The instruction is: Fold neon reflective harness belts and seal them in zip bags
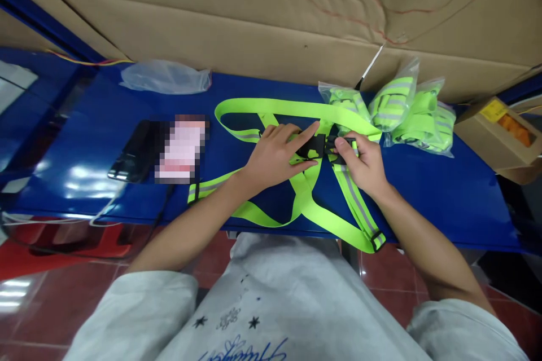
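Note:
A neon yellow-green reflective harness (pixel 302 203) with grey stripes lies spread over the blue table, one strap hanging a little past its front edge. Near its middle is a black side-release buckle (pixel 315 146). My left hand (pixel 271 155) has the left half of the buckle between its index finger and thumb. Pinched in my right hand (pixel 365 161), thumb on top, is the right half. The two halves meet end to end; whether they are fully clicked together I cannot tell. A black strap adjuster (pixel 377 238) sits at the lower right bend.
Several bagged harnesses (pixel 419 115) lie at the back right, beside an open cardboard box (pixel 499 132). To the left are a black phone (pixel 135 152), a second phone with a blurred screen (pixel 182 149), and a clear plastic bag (pixel 167 76). Cardboard (pixel 190 17) lines the back.

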Tool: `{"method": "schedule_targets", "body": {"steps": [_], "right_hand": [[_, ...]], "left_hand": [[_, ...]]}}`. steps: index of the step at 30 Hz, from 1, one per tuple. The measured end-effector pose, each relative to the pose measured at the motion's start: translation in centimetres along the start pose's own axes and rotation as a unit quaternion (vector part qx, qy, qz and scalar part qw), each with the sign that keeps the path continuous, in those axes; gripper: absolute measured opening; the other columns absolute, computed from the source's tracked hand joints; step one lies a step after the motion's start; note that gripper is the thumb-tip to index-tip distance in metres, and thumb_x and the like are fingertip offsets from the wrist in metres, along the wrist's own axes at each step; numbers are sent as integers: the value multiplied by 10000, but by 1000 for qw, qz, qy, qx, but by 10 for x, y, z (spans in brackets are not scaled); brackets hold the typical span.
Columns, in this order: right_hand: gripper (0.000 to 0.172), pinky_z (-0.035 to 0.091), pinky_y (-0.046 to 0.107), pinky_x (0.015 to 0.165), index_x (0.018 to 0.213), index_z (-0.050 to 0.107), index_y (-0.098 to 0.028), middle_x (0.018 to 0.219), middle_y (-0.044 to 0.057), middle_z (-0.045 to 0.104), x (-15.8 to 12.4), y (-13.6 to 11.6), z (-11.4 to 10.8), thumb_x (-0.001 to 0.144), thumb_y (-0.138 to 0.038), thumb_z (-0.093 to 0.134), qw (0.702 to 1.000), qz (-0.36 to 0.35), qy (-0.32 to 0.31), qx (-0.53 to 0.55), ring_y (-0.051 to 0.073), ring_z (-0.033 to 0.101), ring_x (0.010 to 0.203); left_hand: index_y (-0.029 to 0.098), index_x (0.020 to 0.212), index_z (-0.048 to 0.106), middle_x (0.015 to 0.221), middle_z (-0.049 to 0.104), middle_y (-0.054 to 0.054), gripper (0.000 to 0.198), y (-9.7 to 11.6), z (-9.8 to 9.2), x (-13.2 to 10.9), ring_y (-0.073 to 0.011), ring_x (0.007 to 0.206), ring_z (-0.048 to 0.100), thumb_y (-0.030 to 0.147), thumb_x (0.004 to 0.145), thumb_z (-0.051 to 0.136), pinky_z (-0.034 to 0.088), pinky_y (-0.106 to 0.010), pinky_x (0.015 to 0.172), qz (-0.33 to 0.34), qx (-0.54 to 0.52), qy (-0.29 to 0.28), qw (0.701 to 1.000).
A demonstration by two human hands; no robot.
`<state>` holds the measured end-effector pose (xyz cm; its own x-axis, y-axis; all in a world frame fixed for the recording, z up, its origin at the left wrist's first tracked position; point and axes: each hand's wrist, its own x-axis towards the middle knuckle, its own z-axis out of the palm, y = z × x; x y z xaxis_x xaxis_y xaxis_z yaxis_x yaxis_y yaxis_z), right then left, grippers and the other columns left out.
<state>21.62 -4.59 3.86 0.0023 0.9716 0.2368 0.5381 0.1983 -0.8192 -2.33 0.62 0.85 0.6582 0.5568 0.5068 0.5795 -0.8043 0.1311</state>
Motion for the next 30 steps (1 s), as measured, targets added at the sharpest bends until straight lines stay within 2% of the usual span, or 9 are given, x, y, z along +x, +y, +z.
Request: {"method": "schedule_targets", "body": {"steps": [5, 10, 14, 17, 19, 21, 24, 27, 30], "right_hand": [[593, 442, 415, 780, 832, 557, -278, 689, 22, 584, -2, -1, 5, 1053, -803, 391, 998, -9, -25, -59, 237, 569, 695], [608, 486, 501, 1000, 1117, 626, -257, 1023, 106, 742, -6, 4, 4, 1080, -769, 300, 993, -46, -77, -82, 296, 658, 967], [800, 449, 544, 1208, 1538, 517, -251, 1569, 154, 614, -4, 7, -13, 973, -814, 579, 982, -91, -155, -49, 368, 593, 1415], [1059, 448, 536, 1268, 1631, 449, -262, 1678, 137, 526, 3, 1, -28, 787, -741, 872, 978, -105, -175, -37, 392, 511, 1542], [1038, 478, 531, 1260, 1605, 493, -259, 1648, 123, 562, 11, -8, -33, 753, -650, 940, 978, -118, -171, -26, 386, 542, 1521], [885, 521, 529, 1223, 1493, 604, -254, 1530, 104, 660, 20, -17, -37, 753, -586, 958, 980, -131, -150, 3, 373, 620, 1433], [699, 587, 495, 1136, 1275, 718, -264, 1270, 60, 768, 31, -27, -38, 702, -550, 999, 985, -103, -87, 107, 321, 726, 1226], [623, 646, 431, 978, 1135, 728, -282, 1042, 14, 779, 33, -32, -34, 644, -512, 1034, 962, -12, -52, 267, 241, 761, 979], [481, 639, 374, 707, 985, 692, -278, 853, -19, 713, 31, -35, -26, 670, -478, 997, 930, 47, -64, 358, 172, 675, 698]], "left_hand": [[157, 1653, 507, 1207, 714, -176, 826, 6, 4, -3, -316, 1100, 676, 719, 1048, 480, 529, -452, 988, -8, -6, -9, 1000], [162, 1645, 497, 1260, 715, -180, 827, 9, 8, -6, -313, 1144, 683, 735, 1050, 455, 539, -458, 1012, 0, -15, -30, 999], [173, 1628, 518, 1245, 720, -173, 848, 9, -1, -3, -319, 1129, 695, 765, 1021, 516, 531, -453, 996, -30, -34, -1, 999], [177, 1591, 553, 1273, 701, -158, 842, 13, -23, 8, -302, 1160, 681, 766, 991, 596, 536, -440, 1027, -56, -143, 23, 988], [174, 1583, 553, 1328, 678, -143, 867, 17, -45, 21, -280, 1201, 656, 750, 949, 687, 542, -412, 1057, -57, -249, 22, 967], [184, 1600, 530, 1429, 641, -133, 913, 16, -70, 36, -274, 1284, 617, 732, 906, 760, 520, -398, 1133, -43, -352, 3, 935], [217, 1673, 426, 1493, 615, -121, 980, 3, -93, 51, -283, 1327, 630, 737, 909, 754, 522, -389, 1148, -26, -510, -56, 858], [303, 1696, 371, 1420, 665, -112, 1100, -17, -88, 52, -309, 1247, 698, 826, 820, 781, 569, -412, 1044, -67, -589, -89, 800], [281, 1625, 472, 1457, 671, -137, 1094, -25, -64, 44, -353, 1318, 678, 793, 743, 868, 544, -465, 1109, -107, -544, -95, 827]]}}
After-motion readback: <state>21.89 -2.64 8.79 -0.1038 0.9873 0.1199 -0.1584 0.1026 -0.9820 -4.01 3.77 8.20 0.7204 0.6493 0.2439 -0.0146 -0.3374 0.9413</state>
